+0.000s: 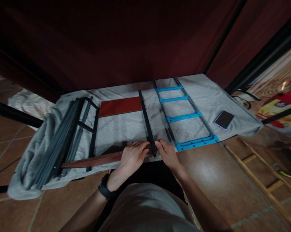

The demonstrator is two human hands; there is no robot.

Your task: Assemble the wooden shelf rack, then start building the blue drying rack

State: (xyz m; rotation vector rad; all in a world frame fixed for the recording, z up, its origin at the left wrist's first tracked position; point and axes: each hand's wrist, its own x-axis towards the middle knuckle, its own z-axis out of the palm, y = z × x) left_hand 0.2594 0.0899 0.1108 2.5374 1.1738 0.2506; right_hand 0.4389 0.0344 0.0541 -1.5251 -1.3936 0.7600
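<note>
My left hand [134, 156] is closed over the right end of a long reddish-brown board [94, 160], its fingertips at a black metal bar [146, 117]. My right hand [167, 154] pinches the near end of that bar from the other side. The board's left end rests by a black metal frame [95, 135] with crosspieces. Another red-brown board [121, 107] lies flat between the frame and the bar. Where the near board meets the bar, my fingers partly hide the joint.
Several dark grey tubes [55, 141] lie at left on the grey cloth [121, 129]. To the right are a rack with blue crosspieces [184, 116] and a phone [224, 119]. A wooden ladder-like frame [254, 170] lies on the tiled floor. Dark red fabric [135, 42] hangs behind.
</note>
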